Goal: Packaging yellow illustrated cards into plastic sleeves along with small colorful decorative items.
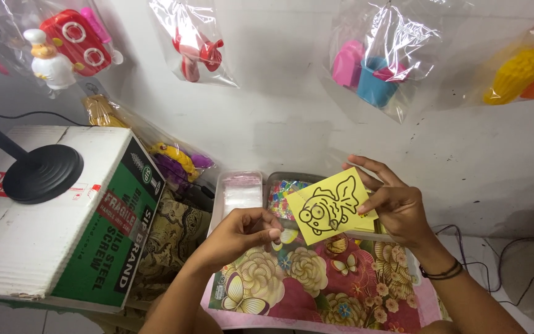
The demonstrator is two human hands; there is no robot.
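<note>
My right hand holds up a small yellow card with a black outline drawing of a cartoon fish, pinched at its right edge. My left hand is just left of the card's lower corner, fingers curled together near it; whether they touch the card is unclear. Both hands hover over a flower-and-butterfly patterned cloth. Behind the card lies a tray of small colourful pieces, partly hidden. A stack of clear plastic sleeves sits left of that tray.
A white and green cardboard box stands at the left with a black round stand base on top. Bagged plastic toys hang on the white wall. Cables run along the floor at the right.
</note>
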